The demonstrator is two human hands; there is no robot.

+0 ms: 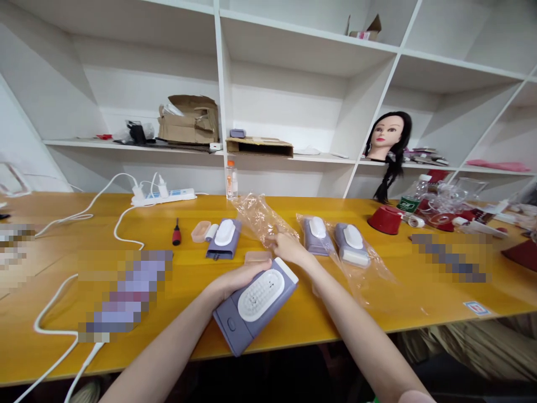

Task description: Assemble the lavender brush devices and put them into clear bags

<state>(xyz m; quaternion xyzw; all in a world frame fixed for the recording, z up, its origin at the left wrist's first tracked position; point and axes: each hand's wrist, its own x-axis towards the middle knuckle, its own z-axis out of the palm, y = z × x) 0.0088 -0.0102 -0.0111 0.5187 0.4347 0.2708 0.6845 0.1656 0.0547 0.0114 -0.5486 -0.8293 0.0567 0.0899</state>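
My left hand [241,280] is closed round a purple device [257,308] with a white oval pad, held tilted over the table's front edge. Farther back, my right hand [287,245] touches a crumpled clear plastic bag [262,218]; its fingers are bent, and what lies between them is too small to make out. A similar purple device [225,238] lies left of the bag, beside a small pinkish tray [201,231]. Two more purple devices, one [318,235] nearer and one [352,244] farther right, lie by clear plastic. Another pinkish piece [258,257] sits behind the held device.
A red-and-black screwdriver [177,232], a white power strip [164,197] with cables and a small bottle [231,180] are on the wooden table [188,313]. At right are a red cup-like object [386,219] and a green-labelled bottle [415,196]. White shelves [289,106] stand behind.
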